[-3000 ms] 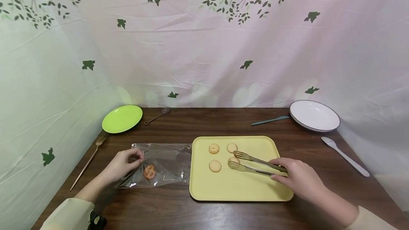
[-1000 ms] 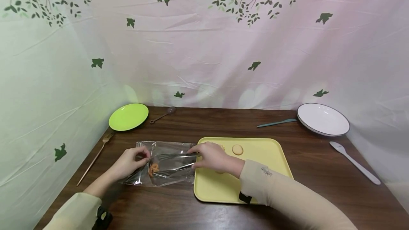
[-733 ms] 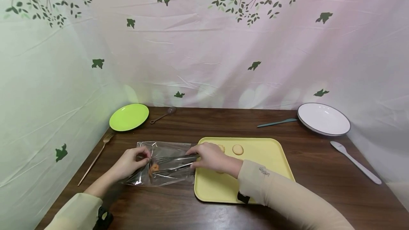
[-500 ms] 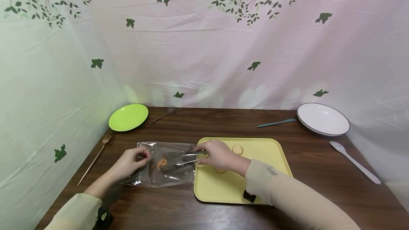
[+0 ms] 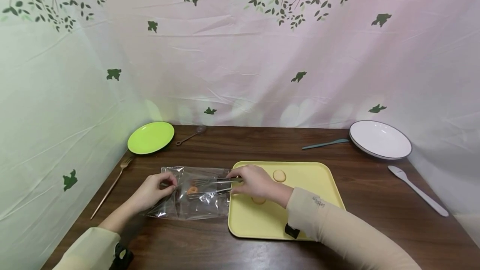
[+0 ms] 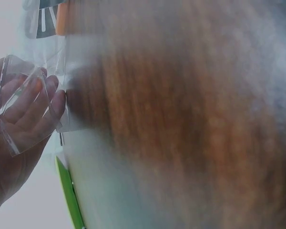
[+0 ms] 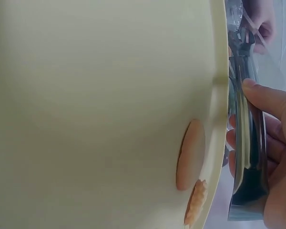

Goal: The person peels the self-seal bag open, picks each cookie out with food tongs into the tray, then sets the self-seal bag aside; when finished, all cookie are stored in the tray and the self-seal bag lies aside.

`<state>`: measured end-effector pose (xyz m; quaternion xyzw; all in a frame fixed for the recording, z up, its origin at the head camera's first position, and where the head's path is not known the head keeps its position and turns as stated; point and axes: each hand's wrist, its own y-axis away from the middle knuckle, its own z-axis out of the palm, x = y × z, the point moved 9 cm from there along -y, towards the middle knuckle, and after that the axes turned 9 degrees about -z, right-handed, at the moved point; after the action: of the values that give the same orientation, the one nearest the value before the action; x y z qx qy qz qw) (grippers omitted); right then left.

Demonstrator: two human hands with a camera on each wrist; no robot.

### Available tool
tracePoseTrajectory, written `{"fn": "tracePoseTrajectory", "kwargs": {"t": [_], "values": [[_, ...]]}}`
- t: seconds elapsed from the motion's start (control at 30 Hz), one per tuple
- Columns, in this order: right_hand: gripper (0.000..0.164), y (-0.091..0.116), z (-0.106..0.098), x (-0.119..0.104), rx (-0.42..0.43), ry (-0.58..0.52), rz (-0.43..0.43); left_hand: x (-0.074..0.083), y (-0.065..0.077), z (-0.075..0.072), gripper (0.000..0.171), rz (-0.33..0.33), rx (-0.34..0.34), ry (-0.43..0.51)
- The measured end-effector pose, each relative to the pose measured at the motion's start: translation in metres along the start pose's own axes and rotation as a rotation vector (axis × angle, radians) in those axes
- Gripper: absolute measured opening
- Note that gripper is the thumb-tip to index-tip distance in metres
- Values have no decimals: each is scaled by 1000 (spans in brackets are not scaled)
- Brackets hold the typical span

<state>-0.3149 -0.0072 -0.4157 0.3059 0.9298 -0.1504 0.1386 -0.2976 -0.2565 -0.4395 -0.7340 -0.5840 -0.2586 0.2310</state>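
My left hand (image 5: pixel 151 193) pinches the left end of a clear plastic bag (image 5: pixel 210 211) lying on the table. In the left wrist view, clear film (image 6: pixel 26 136) covers the fingers. My right hand (image 5: pixel 255 181) grips metal tongs (image 7: pixel 250 143), thumb on one arm and fingers on the other. The tongs' slotted ends reach left into the bag, spread apart around an orange-brown pretzel-shaped cookie (image 5: pixel 192 190). Under the right forearm, round pale cookies (image 5: pixel 279 176) lie on a yellow tray (image 5: pixel 258 226). A scalloped cookie (image 7: pixel 196 202) shows in the right wrist view; the hand hides it in the head view.
A green plate (image 5: pixel 151 137) and a brown spoon (image 5: pixel 191 136) are at the back left, with a copper-coloured fork (image 5: pixel 111 187) along the left edge. Right of the tray are a white dish (image 5: pixel 380 138), a teal knife (image 5: pixel 325 144) and a pale knife (image 5: pixel 418 191).
From over the tray, my right hand has brought the tongs left into the bag, then drawn them slightly back right. The pretzel-shaped cookie has shifted right inside. My left hand keeps its hold.
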Motion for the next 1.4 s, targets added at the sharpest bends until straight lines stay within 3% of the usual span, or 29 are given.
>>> {"fn": "tracePoseTrajectory", "kwargs": {"t": [0.3, 0.67, 0.83, 1.1, 1.4], "values": [[37, 20, -21, 7, 51, -20, 40, 0, -1, -1, 12, 6, 10, -7], [37, 70, -46, 30, 97, -26, 132, 1, -1, 1, 14, 18, 11, 1], [40, 96, -60, 44, 121, -23, 168, 0, -2, 1, 14, 6, 6, -6], [39, 149, -94, 67, 260, 51, 165, -1, -3, 3, 15, 29, 13, -17], [40, 218, -114, 106, 267, 94, 364, -1, -4, 3, 17, 41, 34, -17]]}}
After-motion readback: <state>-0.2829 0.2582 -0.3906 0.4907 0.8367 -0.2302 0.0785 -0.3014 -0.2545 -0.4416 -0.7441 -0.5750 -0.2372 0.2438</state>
